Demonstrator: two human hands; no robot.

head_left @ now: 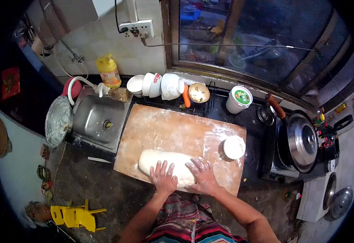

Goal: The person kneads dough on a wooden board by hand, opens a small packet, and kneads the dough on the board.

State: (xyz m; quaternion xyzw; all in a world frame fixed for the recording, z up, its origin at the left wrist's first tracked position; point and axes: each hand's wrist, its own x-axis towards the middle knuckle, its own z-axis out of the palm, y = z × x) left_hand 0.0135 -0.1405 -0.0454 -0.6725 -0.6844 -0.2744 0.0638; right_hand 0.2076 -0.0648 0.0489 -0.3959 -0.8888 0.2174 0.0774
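Observation:
A thick, pale log of dough [160, 160] lies near the front edge of a floured wooden board [164, 125]. My left hand [163, 178] presses on its front side with the fingers spread and pointing away from me. At the dough's right end rests my right hand [203, 176], fingers apart and dusted with flour; its palm side is hidden. Neither hand is wrapped around anything. To the right on the board stands a white bowl of flour [234, 147].
A steel sink [89, 125] is left of the board, with a floured metal basin [58, 121] on its edge. Behind are stacked bowls [172, 86], a yellow bottle [109, 73] and a white tub [239, 99]. A lidded wok [302, 139] sits right; a yellow chair [79, 217] stands lower left.

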